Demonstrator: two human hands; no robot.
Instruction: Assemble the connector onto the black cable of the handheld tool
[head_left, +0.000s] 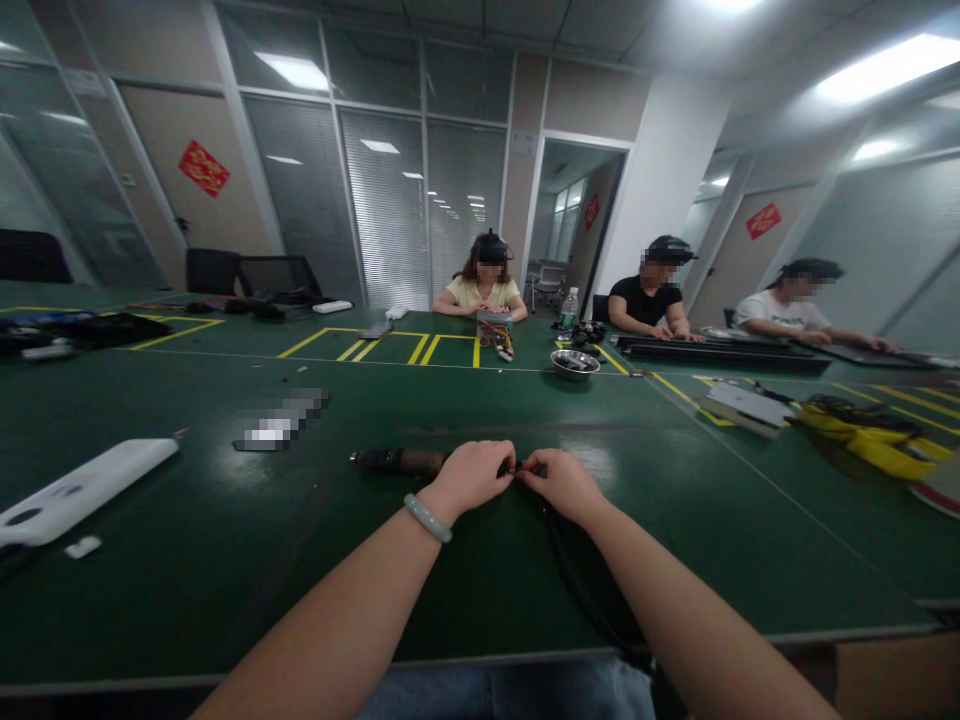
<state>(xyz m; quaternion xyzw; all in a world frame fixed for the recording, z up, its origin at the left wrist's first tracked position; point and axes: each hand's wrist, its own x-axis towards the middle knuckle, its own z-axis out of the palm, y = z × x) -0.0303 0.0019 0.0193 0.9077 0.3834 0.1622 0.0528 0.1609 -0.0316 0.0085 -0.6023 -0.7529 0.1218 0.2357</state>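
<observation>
A dark, rod-shaped device with a brownish middle section [420, 462] lies on the green table [420, 580], its tip pointing left. At its right end my left hand [472, 478], with a pale bangle on the wrist, curls closed over it. My right hand [559, 482] pinches at a small dark part close to the left fingertips; what exactly it grips is too small to make out. From below the right hand a black cable [574, 570] runs down toward the table's front edge.
A white elongated device [90, 490] and a small white piece [82, 547] lie at left, near a blurred phone-like slab [281, 422]. Beyond are a metal bowl [574, 366], a bottle [568, 312], a white box [746, 408] and a yellow bag [862, 440]. Several people sit across the table.
</observation>
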